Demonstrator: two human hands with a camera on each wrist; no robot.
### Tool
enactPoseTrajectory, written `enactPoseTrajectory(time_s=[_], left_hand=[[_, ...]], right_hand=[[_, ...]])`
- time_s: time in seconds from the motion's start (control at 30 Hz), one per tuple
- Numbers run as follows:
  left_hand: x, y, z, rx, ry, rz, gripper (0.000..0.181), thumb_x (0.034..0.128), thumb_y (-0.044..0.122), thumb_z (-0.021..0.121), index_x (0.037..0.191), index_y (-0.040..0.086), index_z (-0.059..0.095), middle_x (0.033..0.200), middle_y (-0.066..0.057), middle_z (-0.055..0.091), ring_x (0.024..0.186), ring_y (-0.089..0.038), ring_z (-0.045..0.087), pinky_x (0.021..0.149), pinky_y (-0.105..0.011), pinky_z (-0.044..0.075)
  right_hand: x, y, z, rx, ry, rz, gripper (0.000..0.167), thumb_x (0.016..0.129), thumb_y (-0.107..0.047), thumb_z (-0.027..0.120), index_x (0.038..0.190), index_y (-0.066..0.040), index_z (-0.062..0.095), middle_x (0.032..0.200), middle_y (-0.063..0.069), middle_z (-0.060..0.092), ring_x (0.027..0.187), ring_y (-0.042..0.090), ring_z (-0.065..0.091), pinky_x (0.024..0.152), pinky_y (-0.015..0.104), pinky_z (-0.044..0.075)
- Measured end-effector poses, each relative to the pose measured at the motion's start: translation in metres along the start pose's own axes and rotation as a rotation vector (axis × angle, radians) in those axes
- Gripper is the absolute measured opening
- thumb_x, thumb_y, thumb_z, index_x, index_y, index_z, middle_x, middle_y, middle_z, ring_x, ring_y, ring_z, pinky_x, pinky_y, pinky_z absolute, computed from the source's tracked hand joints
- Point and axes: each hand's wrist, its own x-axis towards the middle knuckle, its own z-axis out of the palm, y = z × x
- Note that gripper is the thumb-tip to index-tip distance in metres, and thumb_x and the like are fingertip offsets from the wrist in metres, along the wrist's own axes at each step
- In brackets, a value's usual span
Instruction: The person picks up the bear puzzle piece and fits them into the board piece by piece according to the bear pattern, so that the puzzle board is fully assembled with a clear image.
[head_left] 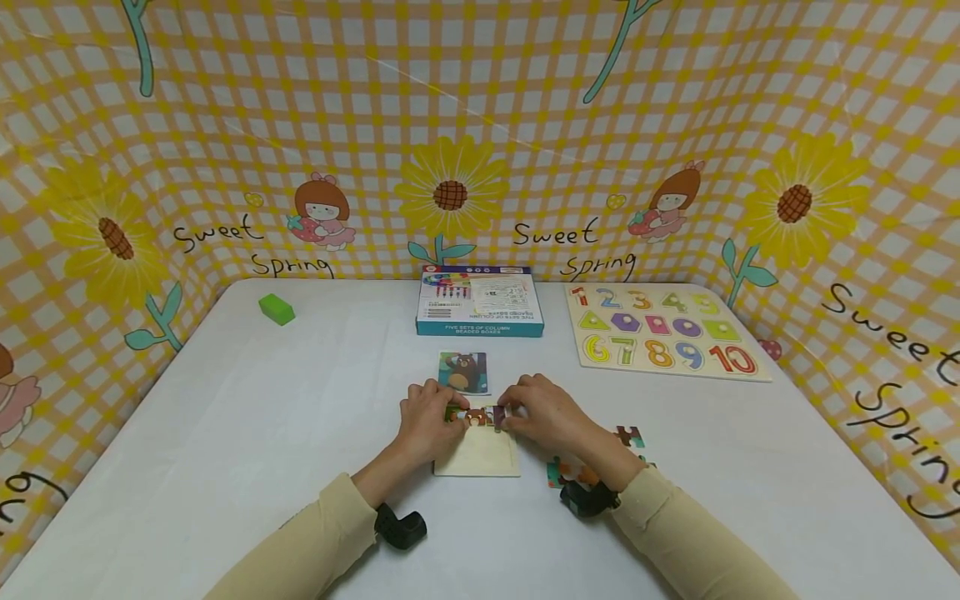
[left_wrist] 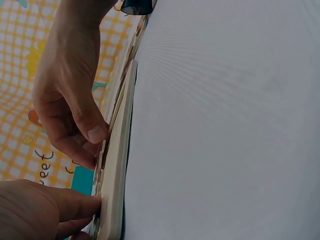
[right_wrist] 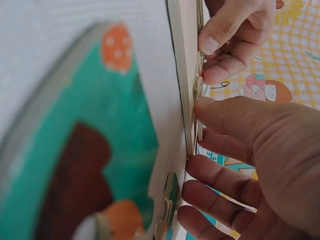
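A pale wooden puzzle board (head_left: 476, 458) lies flat in front of the person, with a short row of jigsaw pieces (head_left: 476, 417) along its far part. At the row's left end, the left hand (head_left: 429, 419) pinches a green-edged puzzle piece (head_left: 453, 412) between thumb and fingers. A purple-and-white puzzle piece (head_left: 498, 417) at the right end is pinched by the right hand (head_left: 546, 414), its thumb (right_wrist: 212, 107) on the piece and its other fingers spread at the board's edge. Just beyond the board is a bear picture card (head_left: 463, 372). Fingers partly hide both end pieces.
Loose puzzle pieces (head_left: 630, 436) lie right of the board, partly under the right forearm. Farther back stand a teal-edged box (head_left: 480, 328) and, to its right, a number-and-shape board (head_left: 667, 333). A green block (head_left: 277, 309) sits at the back left.
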Motion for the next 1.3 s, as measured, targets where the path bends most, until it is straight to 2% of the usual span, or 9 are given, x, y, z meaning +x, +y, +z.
enactPoseTrajectory(time_s=[0.43, 0.67, 0.93, 1.3], left_hand=[[0.001, 0.003, -0.003, 0.037, -0.007, -0.001, 0.017, 0.0781, 0.018, 0.071, 0.095, 0.014, 0.069, 0.096, -0.008, 0.054, 0.094, -0.024, 0.039, 0.078, -0.040, 0.028], [0.003, 0.007, -0.002, 0.032, 0.004, 0.044, 0.019, 0.0771, 0.015, 0.071, 0.096, 0.012, 0.071, 0.095, -0.008, 0.057, 0.093, -0.023, 0.040, 0.079, -0.042, 0.029], [0.008, 0.013, 0.005, 0.031, -0.022, 0.103, 0.016, 0.0790, 0.019, 0.070, 0.094, 0.014, 0.073, 0.095, -0.002, 0.055, 0.092, -0.023, 0.040, 0.076, -0.041, 0.029], [0.011, 0.016, 0.010, 0.041, -0.025, 0.091, 0.014, 0.0777, 0.018, 0.072, 0.091, 0.015, 0.073, 0.093, -0.001, 0.053, 0.090, -0.021, 0.039, 0.076, -0.040, 0.029]], right_hand=[[0.000, 0.000, 0.001, -0.006, 0.008, -0.018, 0.027, 0.079, -0.023, 0.073, 0.104, -0.014, 0.071, 0.089, -0.001, 0.061, 0.085, 0.014, 0.047, 0.074, 0.030, 0.042], [0.000, 0.001, 0.002, -0.006, 0.012, -0.012, 0.026, 0.078, -0.023, 0.073, 0.103, -0.014, 0.071, 0.091, -0.001, 0.062, 0.086, 0.014, 0.048, 0.075, 0.030, 0.042], [0.000, 0.001, 0.003, -0.005, 0.012, -0.025, 0.026, 0.079, -0.025, 0.074, 0.103, -0.015, 0.072, 0.093, 0.000, 0.062, 0.088, 0.015, 0.049, 0.077, 0.031, 0.043], [0.000, 0.002, 0.002, 0.003, 0.004, -0.035, 0.026, 0.078, -0.026, 0.074, 0.102, -0.015, 0.072, 0.090, 0.000, 0.060, 0.084, 0.015, 0.046, 0.072, 0.028, 0.039]])
